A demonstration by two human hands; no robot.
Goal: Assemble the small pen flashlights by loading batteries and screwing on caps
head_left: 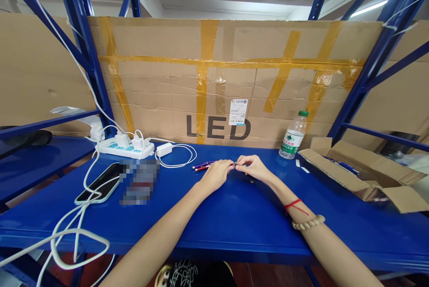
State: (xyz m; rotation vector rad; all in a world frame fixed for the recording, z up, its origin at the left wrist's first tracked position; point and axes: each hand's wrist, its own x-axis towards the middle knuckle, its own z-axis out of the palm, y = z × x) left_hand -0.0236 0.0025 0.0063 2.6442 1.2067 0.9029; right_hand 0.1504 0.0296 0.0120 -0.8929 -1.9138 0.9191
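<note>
My left hand (216, 175) is closed over a shiny red pen (201, 168), whose silver-tipped end sticks out to the left. A purple-blue pen (203, 164) lies right beside it, partly hidden by the same hand. My right hand (254, 168) meets the left fingertips, its thumb and forefinger pinched at the red pen's right end. What sits in that pinch is too small to make out. Just below the right hand, a tiny round metallic piece (252, 181) rests on the blue table (228, 220).
Left: a white power strip (125, 148) with plugs, a phone (100, 184) and looping white cables. Right: a green-capped water bottle (294, 137), white paper scraps (302, 166) and an open cardboard box (348, 168) holding pens. A tall cardboard panel (167, 90) stands behind, between blue rack posts.
</note>
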